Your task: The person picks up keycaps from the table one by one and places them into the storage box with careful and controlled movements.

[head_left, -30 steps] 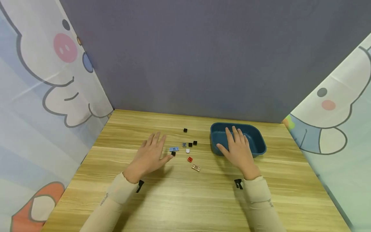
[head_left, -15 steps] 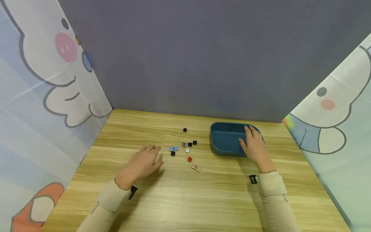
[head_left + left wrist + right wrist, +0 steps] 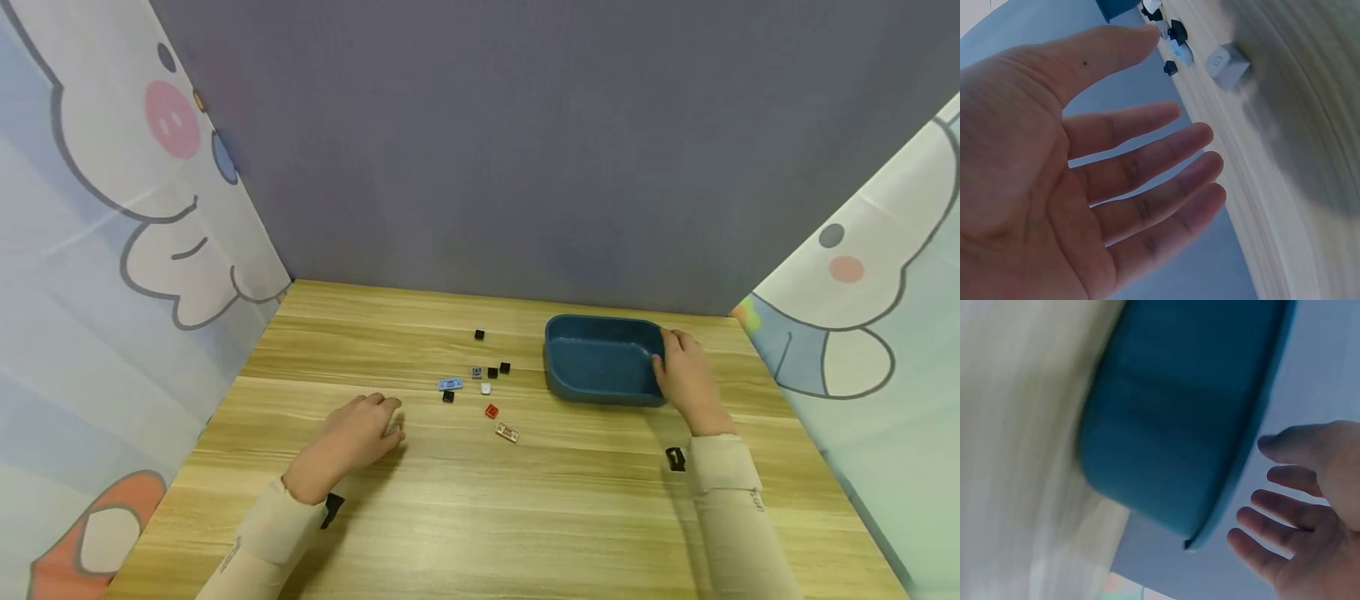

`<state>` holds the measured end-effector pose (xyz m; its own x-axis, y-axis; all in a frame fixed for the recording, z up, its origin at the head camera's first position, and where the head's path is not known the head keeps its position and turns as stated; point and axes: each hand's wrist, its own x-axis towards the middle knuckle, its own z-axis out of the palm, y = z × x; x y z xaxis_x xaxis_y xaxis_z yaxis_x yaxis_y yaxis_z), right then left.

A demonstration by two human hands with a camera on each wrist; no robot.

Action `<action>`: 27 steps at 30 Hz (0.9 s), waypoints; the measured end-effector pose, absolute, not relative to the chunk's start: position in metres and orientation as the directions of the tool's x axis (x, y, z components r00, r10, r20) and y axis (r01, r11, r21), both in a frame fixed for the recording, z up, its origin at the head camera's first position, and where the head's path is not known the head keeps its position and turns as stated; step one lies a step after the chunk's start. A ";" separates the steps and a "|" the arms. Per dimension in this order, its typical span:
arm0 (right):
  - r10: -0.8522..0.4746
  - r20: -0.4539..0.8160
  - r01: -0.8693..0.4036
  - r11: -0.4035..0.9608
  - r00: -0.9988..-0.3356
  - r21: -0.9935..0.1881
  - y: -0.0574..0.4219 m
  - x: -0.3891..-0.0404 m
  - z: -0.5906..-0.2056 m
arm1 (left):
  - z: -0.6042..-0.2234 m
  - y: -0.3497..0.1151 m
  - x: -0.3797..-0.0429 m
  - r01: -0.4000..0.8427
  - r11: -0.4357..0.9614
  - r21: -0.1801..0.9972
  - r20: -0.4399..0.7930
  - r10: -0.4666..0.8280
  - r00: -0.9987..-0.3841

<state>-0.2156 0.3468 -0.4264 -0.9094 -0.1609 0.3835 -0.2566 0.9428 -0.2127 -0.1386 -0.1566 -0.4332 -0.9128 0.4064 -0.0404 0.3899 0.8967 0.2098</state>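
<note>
My left hand (image 3: 347, 440) is above the table left of the small pieces, fingers loosely bent and holding nothing. Below its fingertips, a pale grey keycap (image 3: 1227, 65) stands on the wood in the left wrist view. Nearby lie a light blue bar-shaped piece (image 3: 451, 384), a red piece (image 3: 491, 411), a white piece (image 3: 486, 388), a beige bar (image 3: 507, 432) and several black ones (image 3: 448, 397). On the right, my right hand (image 3: 688, 379) is at the right end of a dark blue basin (image 3: 592, 393). In the right wrist view its relaxed fingers appear apart from the rim.
A grey panel (image 3: 480, 150) rises behind the wood-grain table (image 3: 525, 517). Printed cartoon curtains (image 3: 112, 275) hang at both sides. Another black piece (image 3: 479, 334) lies farther back, and a small grey-blue piece (image 3: 477, 372) sits among the others.
My left hand has drawn back leftward and lowered, its fingers bending more. From over the basin, my right hand has moved right to its right end. Basin and pieces stay put.
</note>
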 end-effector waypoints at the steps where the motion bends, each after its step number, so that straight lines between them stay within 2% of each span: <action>1: -0.157 0.386 -0.251 0.946 -0.909 -0.206 0.349 -0.216 -0.428 | -0.434 -0.157 -0.138 0.388 0.896 0.214 -0.045 0.406 -0.913; 7: -0.099 0.404 -0.205 0.952 -0.910 -0.229 0.357 -0.218 -0.438 | -0.437 -0.160 -0.137 0.375 0.894 0.245 -0.076 0.403 -0.912; 15: -0.085 0.505 -0.217 0.954 -0.859 -0.207 0.362 -0.221 -0.445 | -0.438 -0.161 -0.136 0.362 0.892 0.270 -0.099 0.400 -0.911; 22: -0.051 0.450 -0.172 0.957 -0.891 -0.233 0.364 -0.218 -0.444 | -0.442 -0.164 -0.137 0.350 0.894 0.280 -0.112 0.393 -0.913; 27: -0.059 0.457 -0.176 0.960 -0.888 -0.218 0.366 -0.218 -0.447 | -0.447 -0.166 -0.137 0.342 0.892 0.295 -0.102 0.385 -0.917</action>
<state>-0.2178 0.3655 -0.4468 -0.8876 -0.0595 0.4567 -0.1764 0.9599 -0.2179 -0.1371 -0.1659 -0.4466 -0.9171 0.3853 -0.1024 0.3419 0.8922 0.2950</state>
